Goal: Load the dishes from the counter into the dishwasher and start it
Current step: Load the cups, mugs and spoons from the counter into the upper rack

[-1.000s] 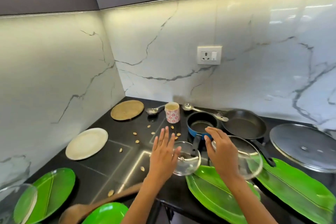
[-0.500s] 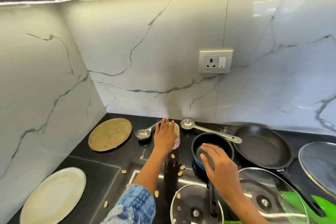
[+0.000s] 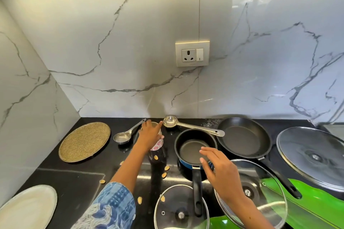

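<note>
My left hand (image 3: 149,135) grips a small floral cup (image 3: 157,144) near the back of the black counter (image 3: 78,180), fingers wrapped over its rim. A little above the blue saucepan (image 3: 193,150) hovers my right hand (image 3: 217,169), fingers loosely spread and holding nothing. Behind the cup lie two steel measuring spoons, one at its left (image 3: 123,136) and one at its right (image 3: 186,125). A black frying pan (image 3: 242,137) sits right of the saucepan. Two glass lids rest in front, a small one (image 3: 178,208) and a large one (image 3: 260,191).
A round woven mat (image 3: 84,141) lies at the back left and a white plate (image 3: 28,208) at the front left. A large steel lid (image 3: 312,156) and green leaf-shaped plates (image 3: 316,202) fill the right. Several seeds are scattered on the counter. A wall socket (image 3: 192,53) sits above.
I have leaned in toward the back wall. My left hand reached forward from the small glass lid to the floral cup and closed on it. My right hand moved over the saucepan.
</note>
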Demonstrator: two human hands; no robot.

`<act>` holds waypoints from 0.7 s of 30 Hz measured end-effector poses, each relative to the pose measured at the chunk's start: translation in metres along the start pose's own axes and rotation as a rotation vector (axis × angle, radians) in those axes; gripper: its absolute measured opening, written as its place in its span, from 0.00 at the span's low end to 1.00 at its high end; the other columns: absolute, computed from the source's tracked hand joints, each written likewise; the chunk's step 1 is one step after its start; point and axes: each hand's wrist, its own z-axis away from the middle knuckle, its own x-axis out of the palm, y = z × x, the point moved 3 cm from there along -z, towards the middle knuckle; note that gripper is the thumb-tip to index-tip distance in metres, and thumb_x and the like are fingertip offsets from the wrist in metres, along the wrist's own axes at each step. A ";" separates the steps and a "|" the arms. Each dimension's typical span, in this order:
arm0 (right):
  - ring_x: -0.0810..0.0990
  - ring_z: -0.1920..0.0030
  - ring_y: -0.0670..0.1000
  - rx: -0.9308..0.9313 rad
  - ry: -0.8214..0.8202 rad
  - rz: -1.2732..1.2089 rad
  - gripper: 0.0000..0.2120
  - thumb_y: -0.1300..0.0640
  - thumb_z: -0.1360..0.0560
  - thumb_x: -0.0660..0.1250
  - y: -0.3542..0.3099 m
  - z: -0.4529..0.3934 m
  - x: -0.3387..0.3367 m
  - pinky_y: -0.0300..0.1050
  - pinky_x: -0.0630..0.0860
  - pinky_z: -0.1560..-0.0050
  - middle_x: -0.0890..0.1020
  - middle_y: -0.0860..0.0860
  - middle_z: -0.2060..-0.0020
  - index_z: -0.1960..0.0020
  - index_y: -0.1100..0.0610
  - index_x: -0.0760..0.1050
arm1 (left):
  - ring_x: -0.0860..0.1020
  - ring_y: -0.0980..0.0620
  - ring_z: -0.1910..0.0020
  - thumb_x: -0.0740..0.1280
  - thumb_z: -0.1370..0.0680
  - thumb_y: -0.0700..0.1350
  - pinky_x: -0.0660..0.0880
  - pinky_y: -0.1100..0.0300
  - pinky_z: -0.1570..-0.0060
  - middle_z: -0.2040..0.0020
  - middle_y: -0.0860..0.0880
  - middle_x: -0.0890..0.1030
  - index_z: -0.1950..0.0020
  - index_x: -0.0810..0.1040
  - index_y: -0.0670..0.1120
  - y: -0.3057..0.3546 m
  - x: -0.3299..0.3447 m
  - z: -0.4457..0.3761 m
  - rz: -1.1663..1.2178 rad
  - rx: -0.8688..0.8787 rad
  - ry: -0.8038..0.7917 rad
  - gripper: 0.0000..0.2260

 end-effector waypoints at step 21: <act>0.75 0.42 0.45 -0.014 0.172 0.005 0.23 0.43 0.29 0.67 0.019 0.229 -0.218 0.35 0.72 0.48 0.77 0.48 0.40 0.38 0.53 0.73 | 0.71 0.32 0.41 0.58 0.27 0.60 0.74 0.38 0.49 0.38 0.33 0.72 0.30 0.71 0.49 0.291 -0.075 0.337 0.134 0.557 0.375 0.29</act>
